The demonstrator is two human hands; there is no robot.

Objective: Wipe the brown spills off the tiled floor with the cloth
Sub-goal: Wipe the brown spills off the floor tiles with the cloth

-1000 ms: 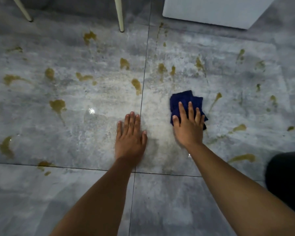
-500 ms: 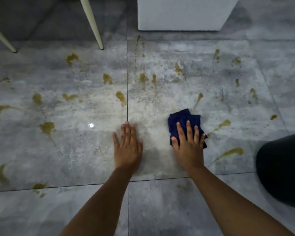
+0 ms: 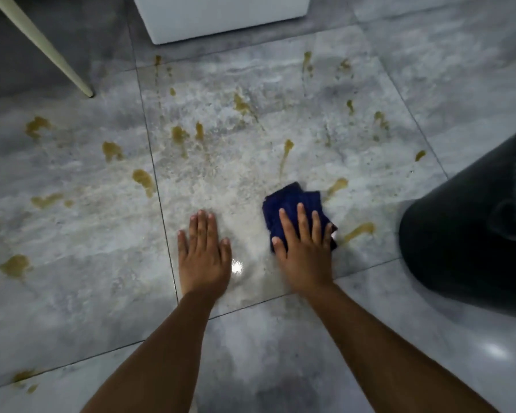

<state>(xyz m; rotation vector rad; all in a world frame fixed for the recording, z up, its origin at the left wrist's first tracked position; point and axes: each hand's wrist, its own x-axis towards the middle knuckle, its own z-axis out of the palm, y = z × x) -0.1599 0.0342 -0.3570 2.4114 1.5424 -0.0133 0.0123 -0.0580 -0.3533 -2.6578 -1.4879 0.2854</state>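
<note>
I note right hand (image 3: 306, 260), fingers straight, pressing crumpled navy cloth (image 3: 289, 201) — left hand (image 3: 204, 260) flat, fingers extended, on glossy tile (image 3: 72, 293) beside it.

One dark blue cloth (image 3: 295, 201); two hands, the right hand (image 3: 306, 257) flat on the cloth, the left hand (image 3: 203, 257) flat on the floor just left of it; five digits show on each. Brown spills (image 3: 143, 180) number about twenty, the faintest too smeared to count surely: two just beside the cloth's right edge; one long streak just beyond its far edge; about ten farther beyond it; about eight well to its left. One tiled floor (image 3: 72, 293), with four grout lines boxing the tile the cloth lies on; one cream furniture leg (image 3: 42, 46) far beyond and left of the cloth; one white box (image 3: 221, 13) well beyond the cloth; one dark-clothed leg (image 3: 465, 234) near the cloth's right.
</note>
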